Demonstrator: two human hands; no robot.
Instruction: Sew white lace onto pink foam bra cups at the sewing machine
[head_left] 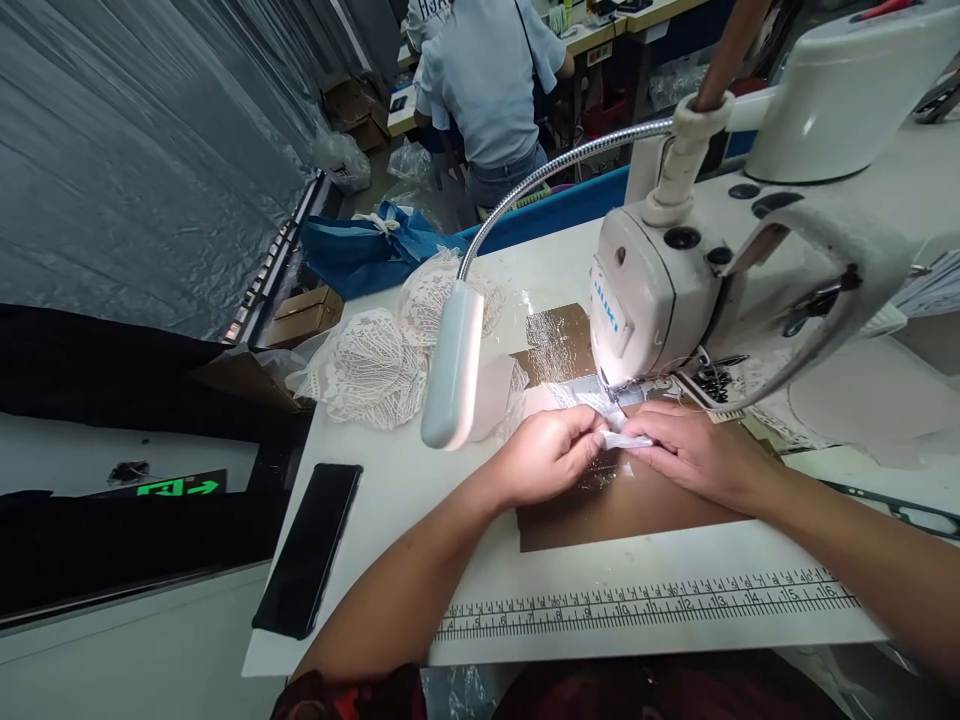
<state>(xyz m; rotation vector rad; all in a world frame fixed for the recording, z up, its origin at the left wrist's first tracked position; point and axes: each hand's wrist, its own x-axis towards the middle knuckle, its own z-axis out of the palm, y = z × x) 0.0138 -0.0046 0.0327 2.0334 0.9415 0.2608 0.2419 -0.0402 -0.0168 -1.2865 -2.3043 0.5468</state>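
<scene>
A strip of thin white fabric [624,440] is stretched between my two hands, just in front of the sewing machine's needle area [616,392]. My left hand [551,452] pinches its left end between thumb and fingers. On the other side my right hand [694,450] is closed on the right end, fingers pointing left. White lace cloth [564,394] lies behind the left hand and runs in under the white sewing machine [645,290]. Brown tape-covered board [637,500] lies under both hands. Whether the strip joins the lace is hidden by my fingers.
A lamp [454,370] on a bendy metal neck hangs left of the machine. Lace cups [367,365] lie at the back left, a black phone [309,550] near the left edge. Pale cup pieces [862,400] sit at right. A printed ruler [645,608] runs along the front. A co-worker [491,90] sits beyond.
</scene>
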